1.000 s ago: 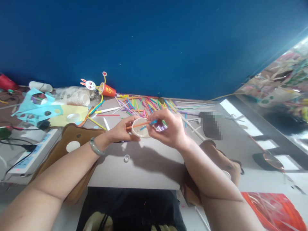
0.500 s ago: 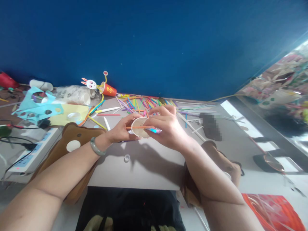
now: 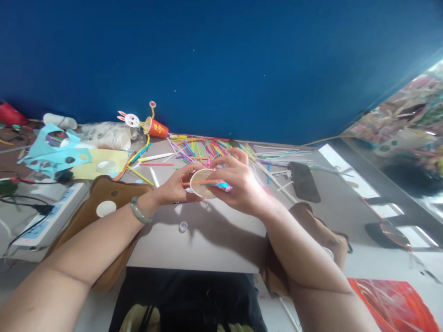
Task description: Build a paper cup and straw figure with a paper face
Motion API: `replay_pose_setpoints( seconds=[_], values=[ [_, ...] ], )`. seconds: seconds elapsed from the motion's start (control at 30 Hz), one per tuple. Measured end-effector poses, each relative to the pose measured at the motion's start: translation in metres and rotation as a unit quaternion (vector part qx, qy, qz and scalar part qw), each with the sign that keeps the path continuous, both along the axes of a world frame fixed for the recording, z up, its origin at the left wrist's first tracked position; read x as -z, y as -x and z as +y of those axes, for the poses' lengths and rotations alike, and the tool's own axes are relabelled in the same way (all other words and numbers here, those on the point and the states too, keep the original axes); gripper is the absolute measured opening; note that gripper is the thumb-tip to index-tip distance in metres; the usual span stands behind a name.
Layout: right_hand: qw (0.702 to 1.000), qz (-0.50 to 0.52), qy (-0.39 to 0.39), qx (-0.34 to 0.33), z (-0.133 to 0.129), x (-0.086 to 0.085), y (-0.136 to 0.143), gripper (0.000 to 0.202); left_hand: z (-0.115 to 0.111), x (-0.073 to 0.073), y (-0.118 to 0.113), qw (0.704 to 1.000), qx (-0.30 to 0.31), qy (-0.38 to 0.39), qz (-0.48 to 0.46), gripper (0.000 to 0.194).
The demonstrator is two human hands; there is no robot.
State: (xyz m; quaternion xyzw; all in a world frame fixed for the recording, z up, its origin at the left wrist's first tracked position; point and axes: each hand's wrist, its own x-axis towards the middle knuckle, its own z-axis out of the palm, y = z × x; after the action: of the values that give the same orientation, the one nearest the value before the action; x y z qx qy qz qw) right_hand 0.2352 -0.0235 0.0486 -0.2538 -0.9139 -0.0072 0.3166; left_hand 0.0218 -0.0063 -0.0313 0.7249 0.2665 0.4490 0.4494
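My left hand (image 3: 175, 185) is closed around the side of a pale paper cup (image 3: 200, 191), whose open mouth is turned toward me. Across that mouth lies a thin orange stick (image 3: 199, 183) with a blue and pink end (image 3: 223, 185). The fingers of my right hand (image 3: 238, 184) bend over the cup's right rim and close on the stick near its blue end. What my right fingertips touch inside the cup is hidden. On the table below the cup rests a small clear round cap (image 3: 183, 227).
Several coloured sticks (image 3: 199, 150) lie scattered behind my hands. A red cup with a rabbit face (image 3: 158, 129) lies tilted at the back. Brown arm pads (image 3: 119, 205) flank the table. A dark phone (image 3: 304, 182) is at right, a power strip (image 3: 51, 216) at left.
Both hands stay around the cup almost as before. The right fingers have shifted slightly, and a little more of the stick's blue end shows.
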Motion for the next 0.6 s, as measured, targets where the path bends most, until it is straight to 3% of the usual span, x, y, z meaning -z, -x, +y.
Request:
replay_pose_setpoints(
  seconds=[0.3, 0.43, 0.53, 0.6],
  values=[
    [0.998, -0.014, 0.061, -0.019, 0.0, -0.001, -0.002, 0.017, -0.002, -0.001, -0.003, 0.999, -0.007, 0.044, -0.014, 0.07],
    [0.994, 0.039, 0.1, -0.001, 0.005, 0.002, -0.004, 0.01, -0.004, -0.01, -0.005, 0.991, 0.006, 0.129, -0.021, 0.067],
    [0.988, 0.101, 0.112, 0.014, 0.009, 0.002, -0.004, 0.002, -0.003, -0.014, -0.008, 0.979, 0.032, 0.197, -0.049, 0.076],
    [0.985, 0.131, 0.112, 0.029, 0.009, 0.001, -0.003, 0.008, -0.002, -0.014, -0.009, 0.973, 0.046, 0.214, -0.069, 0.079]
  ],
)
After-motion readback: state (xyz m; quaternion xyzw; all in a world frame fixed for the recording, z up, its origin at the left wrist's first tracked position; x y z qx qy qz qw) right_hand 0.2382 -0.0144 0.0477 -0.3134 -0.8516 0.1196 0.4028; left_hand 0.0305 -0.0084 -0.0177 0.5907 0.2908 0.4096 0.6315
